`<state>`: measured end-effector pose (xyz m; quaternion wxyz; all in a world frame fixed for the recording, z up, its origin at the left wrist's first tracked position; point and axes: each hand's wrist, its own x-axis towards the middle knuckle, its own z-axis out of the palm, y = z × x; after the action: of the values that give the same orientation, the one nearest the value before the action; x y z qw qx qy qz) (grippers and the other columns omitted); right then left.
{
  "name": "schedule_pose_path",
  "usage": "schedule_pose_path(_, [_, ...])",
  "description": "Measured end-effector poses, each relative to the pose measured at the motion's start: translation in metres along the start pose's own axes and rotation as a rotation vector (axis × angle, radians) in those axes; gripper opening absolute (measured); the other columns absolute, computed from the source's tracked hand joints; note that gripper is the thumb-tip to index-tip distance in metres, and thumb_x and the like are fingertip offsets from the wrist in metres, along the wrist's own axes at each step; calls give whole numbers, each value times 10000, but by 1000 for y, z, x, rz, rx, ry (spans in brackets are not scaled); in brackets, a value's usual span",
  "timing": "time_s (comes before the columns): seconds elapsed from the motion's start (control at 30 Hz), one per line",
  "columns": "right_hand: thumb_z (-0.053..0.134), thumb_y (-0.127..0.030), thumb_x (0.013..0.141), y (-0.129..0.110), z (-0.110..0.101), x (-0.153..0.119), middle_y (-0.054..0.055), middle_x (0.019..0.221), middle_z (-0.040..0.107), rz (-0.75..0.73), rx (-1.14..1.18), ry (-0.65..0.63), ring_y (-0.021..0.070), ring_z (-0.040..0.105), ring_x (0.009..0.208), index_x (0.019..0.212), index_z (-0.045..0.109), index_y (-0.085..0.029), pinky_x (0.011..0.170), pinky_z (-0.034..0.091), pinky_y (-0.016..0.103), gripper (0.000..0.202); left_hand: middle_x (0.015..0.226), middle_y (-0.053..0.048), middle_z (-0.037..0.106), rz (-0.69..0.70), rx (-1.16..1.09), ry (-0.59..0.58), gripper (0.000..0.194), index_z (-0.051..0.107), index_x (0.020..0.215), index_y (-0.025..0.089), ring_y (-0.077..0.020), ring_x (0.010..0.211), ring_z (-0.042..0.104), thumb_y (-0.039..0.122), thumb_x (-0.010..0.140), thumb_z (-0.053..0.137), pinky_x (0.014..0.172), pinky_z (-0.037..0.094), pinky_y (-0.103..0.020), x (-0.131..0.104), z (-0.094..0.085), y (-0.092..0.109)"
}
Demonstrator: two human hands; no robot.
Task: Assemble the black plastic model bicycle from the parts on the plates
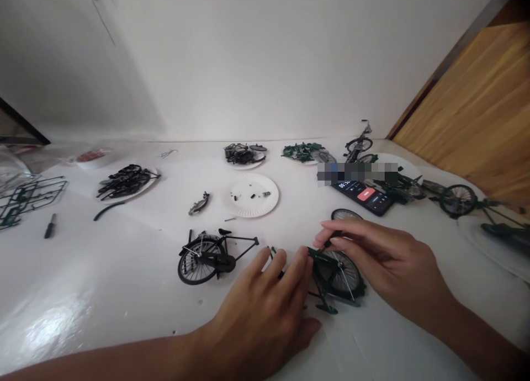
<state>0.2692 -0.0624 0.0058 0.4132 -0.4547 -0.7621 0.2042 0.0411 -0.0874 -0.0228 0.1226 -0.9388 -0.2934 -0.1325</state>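
A green model bicycle (327, 265) lies tipped over on the white table in front of me, its spoked wheel toward the right. My left hand (273, 298) is curled over its frame, fingertips pressing on the green tubes, and hides much of it. Just above the wheel, my right hand (385, 259) pinches a small dark piece (332, 239) between thumb and fingers; its kind is hard to make out. A loose wheel (345, 214) shows partly behind the right hand. Left of my hands rests a black partly built model bicycle (215, 257) with one wheel.
Small parts sit on a paper plate (271, 204). Black parts (244, 153), green parts (303, 151) and more black parts (126, 181) fill other plates. A phone (364, 196) lies at right near assembled bicycles (359, 143). A screwdriver (50, 227) and green sprues (31, 199) lie left.
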Motion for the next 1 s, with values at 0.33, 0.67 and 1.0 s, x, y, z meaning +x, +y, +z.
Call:
schedule_pose_path(0.33, [581,-164,959,-1,2,2,-40,978,746,25,13,6,116,704,893,1145,686,-326,838,566,223,268,1554,-147,415,-2,-12,-30,574,437,1462,52,-312,1266,523,438,1064,287,1085,353,-465,0,-1,0])
schedule_pose_path(0.67, [709,-144,878,-6,1,3,-45,858,658,-98,-154,157,81,604,699,1001,743,-333,608,503,192,229,1549,-153,421,-1,-6,-18,563,455,1447,51,-310,1252,541,432,1063,298,1075,367,-459,0,-2,2])
schedule_pose_path(1.0, [635,-162,920,-11,1,4,-29,933,769,-21,-6,61,178,721,897,1017,738,-344,790,616,297,231,1538,-155,437,2,-6,-22,554,466,1440,47,-313,1238,547,417,1062,302,1068,378,-467,3,-2,1])
